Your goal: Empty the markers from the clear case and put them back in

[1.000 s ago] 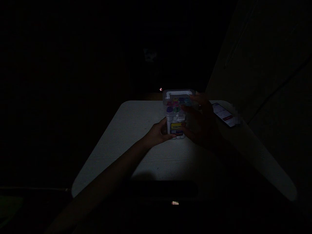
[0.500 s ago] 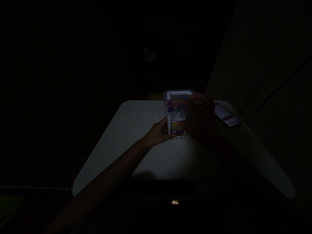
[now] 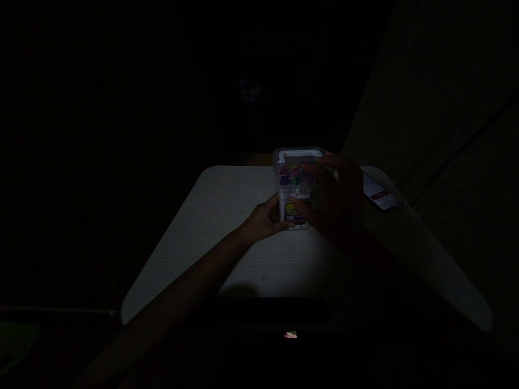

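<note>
A clear plastic marker box (image 3: 284, 186) stands upright on the white table, with a lid and a white handle (image 3: 298, 153) on top. Colourful caps show through its upper part, and a yellow and dark label is on its front. My left hand (image 3: 263, 221) is closed around the lower left side, thumb across the front near the bottom. On the right, my right hand (image 3: 334, 189) grips the upper box, its fingers at the lid's edge and its thumb on the front by the label. It hides the box's right side.
The scene is very dark. A phone with a lit screen (image 3: 377, 192) lies to the right on the white table (image 3: 186, 232), partly behind my right hand. A wall (image 3: 454, 135) with a dark cable is at the right.
My right thumb has shifted left and slightly up over the label. The back of my right hand now covers more of the phone. My left hand stays in place.
</note>
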Tool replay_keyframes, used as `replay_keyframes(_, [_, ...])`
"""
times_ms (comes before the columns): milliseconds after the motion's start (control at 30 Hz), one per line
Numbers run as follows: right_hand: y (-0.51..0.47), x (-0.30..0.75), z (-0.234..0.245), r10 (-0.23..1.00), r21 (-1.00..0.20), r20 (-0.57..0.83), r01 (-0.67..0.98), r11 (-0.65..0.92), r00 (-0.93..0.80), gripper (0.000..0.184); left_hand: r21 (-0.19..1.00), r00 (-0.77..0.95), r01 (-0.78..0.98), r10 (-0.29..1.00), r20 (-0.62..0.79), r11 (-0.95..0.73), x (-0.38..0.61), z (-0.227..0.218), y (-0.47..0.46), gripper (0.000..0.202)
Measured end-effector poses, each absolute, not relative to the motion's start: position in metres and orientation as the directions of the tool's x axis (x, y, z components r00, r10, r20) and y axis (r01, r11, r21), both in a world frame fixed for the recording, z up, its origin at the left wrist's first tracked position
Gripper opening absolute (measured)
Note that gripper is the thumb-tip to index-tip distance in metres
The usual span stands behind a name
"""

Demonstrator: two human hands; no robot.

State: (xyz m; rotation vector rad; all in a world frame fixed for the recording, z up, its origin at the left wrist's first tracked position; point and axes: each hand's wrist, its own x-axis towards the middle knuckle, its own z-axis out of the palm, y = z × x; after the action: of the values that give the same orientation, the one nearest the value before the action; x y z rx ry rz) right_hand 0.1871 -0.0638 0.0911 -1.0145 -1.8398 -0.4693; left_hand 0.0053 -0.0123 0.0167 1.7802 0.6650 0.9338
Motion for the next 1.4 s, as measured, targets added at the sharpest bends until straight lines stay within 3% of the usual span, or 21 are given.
replay_keyframes(167, [-0.069, 0.183, 0.094, 0.399, -0.016, 0.892, 0.865, 0.501, -0.215, 0.045, 0.912, 0.564, 0.033, 0.761, 0.321, -0.41, 0.004, 0.016, -0.011, 0.067])
replay_keyframes(333, [-0.076, 0.178, 0.096, 0.494, -0.071, 0.851, 0.893, 0.444, -0.178, 0.045, 0.9, 0.567, 0.051, 0.755, 0.33, -0.432, 0.005, 0.019, -0.012, 0.069])
replay_keyframes(600, [-0.076, 0.177, 0.095, 0.396, 0.058, 0.89, 0.916, 0.397, -0.228, 0.052, 0.899, 0.563, 0.059, 0.758, 0.329, -0.434, 0.006, 0.021, -0.013, 0.068])
replay_keyframes(800, [-0.076, 0.178, 0.093, 0.469, -0.013, 0.86, 0.911, 0.412, -0.2, 0.051, 0.885, 0.565, 0.061, 0.747, 0.351, -0.462, 0.005, 0.018, -0.011, 0.068])
replay_keyframes(1000, [-0.072, 0.177, 0.091, 0.368, 0.042, 0.907, 0.914, 0.403, -0.204, 0.049, 0.887, 0.571, 0.066, 0.747, 0.342, -0.457, 0.005, 0.017, -0.01, 0.066])
replay_keyframes(1233, [-0.074, 0.178, 0.091, 0.408, 0.02, 0.889, 0.908, 0.418, -0.207, 0.052, 0.883, 0.561, 0.084, 0.754, 0.342, -0.462, 0.005, 0.021, -0.012, 0.064])
replay_keyframes(1400, [-0.067, 0.178, 0.084, 0.297, 0.05, 0.931, 0.88, 0.472, -0.212, 0.058, 0.875, 0.546, 0.167, 0.782, 0.302, -0.454, 0.004, 0.025, -0.016, 0.058])
